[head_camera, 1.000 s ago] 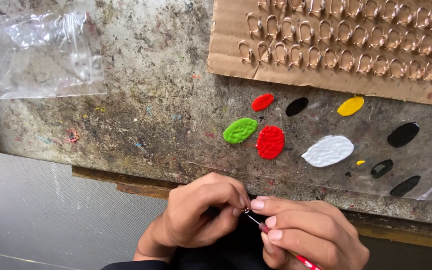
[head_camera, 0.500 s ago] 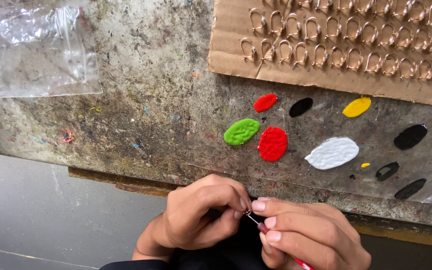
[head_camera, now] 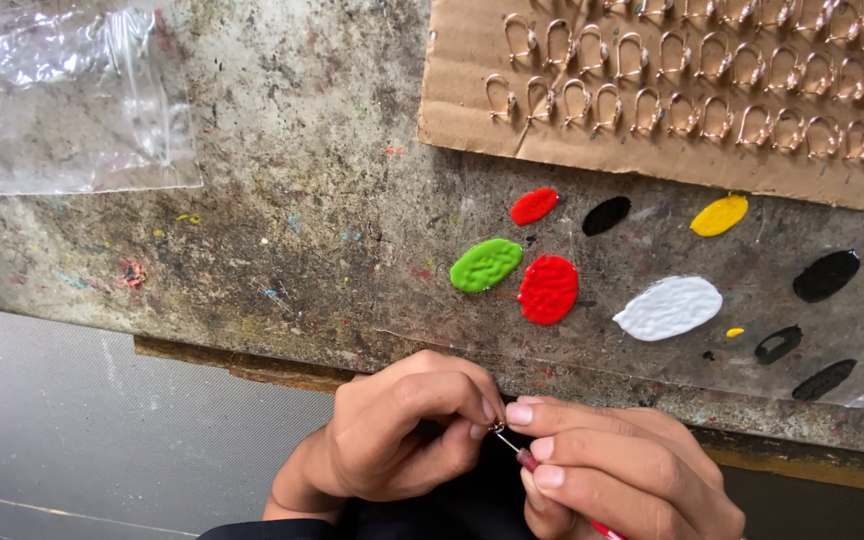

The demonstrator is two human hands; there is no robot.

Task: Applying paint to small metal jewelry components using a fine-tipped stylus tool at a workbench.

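Note:
At the bottom middle, my left hand point(head_camera: 392, 435) pinches a tiny metal piece point(head_camera: 497, 428) between thumb and forefinger. My right hand point(head_camera: 622, 475) grips a thin red-handled tool point(head_camera: 530, 462), and its metal tip touches that piece. Both hands sit just below the front edge of the stained worktop point(head_camera: 302, 240). Beyond them on the worktop lie blobs of paint: green point(head_camera: 486, 264), red point(head_camera: 548, 288), white point(head_camera: 668, 307), yellow point(head_camera: 719, 214) and several black ones point(head_camera: 825, 275).
A sheet of cardboard point(head_camera: 472, 100) at the top right carries rows of small metal loops point(head_camera: 652, 55). A clear plastic bag point(head_camera: 72, 100) lies at the top left. Grey floor point(head_camera: 82, 430) shows below the worktop at the left.
The hands stay in nearly the same place, working the small piece. The view has shifted only slightly.

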